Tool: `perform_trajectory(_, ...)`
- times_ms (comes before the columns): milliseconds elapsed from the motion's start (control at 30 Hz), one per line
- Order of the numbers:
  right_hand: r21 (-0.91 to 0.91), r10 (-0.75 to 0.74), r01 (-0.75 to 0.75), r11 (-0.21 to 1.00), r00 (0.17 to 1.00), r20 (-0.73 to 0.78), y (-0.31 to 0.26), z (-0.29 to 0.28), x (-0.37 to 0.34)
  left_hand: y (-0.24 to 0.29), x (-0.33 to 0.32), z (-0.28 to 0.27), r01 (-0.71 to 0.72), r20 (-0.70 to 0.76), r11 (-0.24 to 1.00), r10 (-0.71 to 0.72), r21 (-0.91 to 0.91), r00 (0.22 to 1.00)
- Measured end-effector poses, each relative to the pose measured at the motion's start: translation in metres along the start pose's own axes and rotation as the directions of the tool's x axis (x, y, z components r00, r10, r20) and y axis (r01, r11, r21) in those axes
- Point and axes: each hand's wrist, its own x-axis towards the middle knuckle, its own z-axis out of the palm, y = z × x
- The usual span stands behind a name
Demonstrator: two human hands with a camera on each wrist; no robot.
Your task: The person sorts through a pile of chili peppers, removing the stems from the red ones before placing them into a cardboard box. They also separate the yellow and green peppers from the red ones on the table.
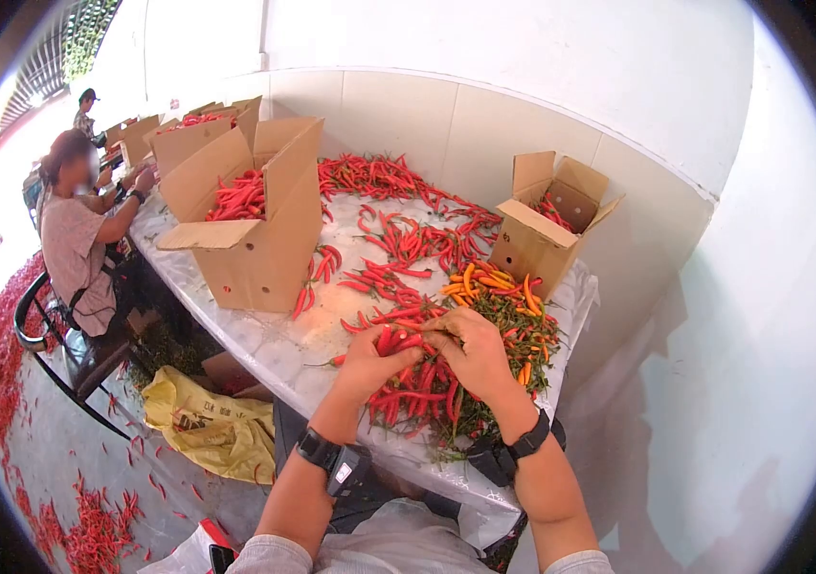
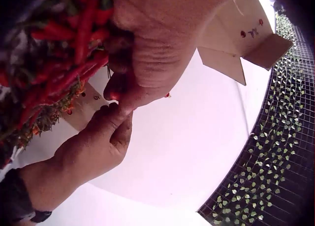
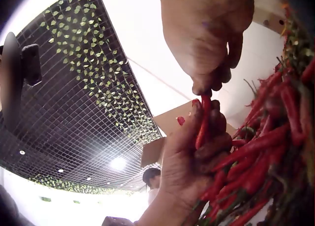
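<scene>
My left hand [image 1: 374, 371] holds red chili peppers over the near part of the table. In the right wrist view one red chili pepper [image 3: 202, 125] stands upright between the left fingers. At its top end, the thumb and fingertips of my right hand [image 3: 209, 36] pinch it; the stem itself is hidden by them. Both hands meet closely, right thumb near left thumb, as the head view also shows. Just below them lies a pile of red chilies [image 1: 417, 394] with green stems. Orange and green chilies [image 1: 508, 320] are heaped beyond the right hand.
A cardboard box of red chilies [image 1: 259, 244] stands at the table's left, a smaller box [image 1: 540, 234] at the back right against the wall. More chilies spread along the back. A yellow sack [image 1: 212, 421] lies on the floor; a seated person [image 1: 82, 230] works at left.
</scene>
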Motion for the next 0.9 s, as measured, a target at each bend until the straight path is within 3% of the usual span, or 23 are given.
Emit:
perform_trajectory(267, -0.028, 0.080, -0.080, 0.996, 0.997, -0.006, -0.006, 0.001, -0.001, -0.001, -0.001, 0.000, 0.018, -0.006, 0.999, -0.018, -0.034, 1.000)
perform_trajectory(467, 0.167, 0.262, -0.268, 0.949, 0.963, 0.056, 0.003, 0.005, -0.003, -0.004, -0.001, -0.002, 0.043, 0.010, 0.999, -0.042, -0.005, 0.999)
perform_trajectory(567, 0.305, 0.416, -0.437, 0.846, 0.899, 0.135, 0.008, 0.008, -0.003, -0.005, -0.001, -0.002, 0.037, 0.010, 0.999, -0.037, -0.010, 0.999)
perform_trajectory(700, 0.330, 0.397, -0.386, 0.861, 0.917, 0.037, 0.013, 0.013, -0.004, 0.000, -0.001, 0.004, -0.022, 0.001, 0.999, 0.022, -0.045, 1.000)
perform_trajectory(800, 0.160, 0.391, -0.367, 0.916, 0.905, -0.166, 0.022, 0.013, -0.004, 0.001, -0.004, -0.007, 0.118, 0.021, 0.979, -0.116, -0.164, 0.993)
perform_trajectory(867, 0.003, 0.334, -0.357, 0.934, 0.872, -0.358, 0.038, 0.008, -0.005, 0.008, -0.004, -0.001, 0.055, -0.136, 0.932, -0.110, -0.358, 0.985)
perform_trajectory(900, -0.008, 0.348, -0.376, 0.927, 0.867, -0.357, 0.030, 0.002, -0.005, 0.011, -0.003, 0.001, 0.011, -0.212, 0.895, -0.118, -0.446, 0.970)
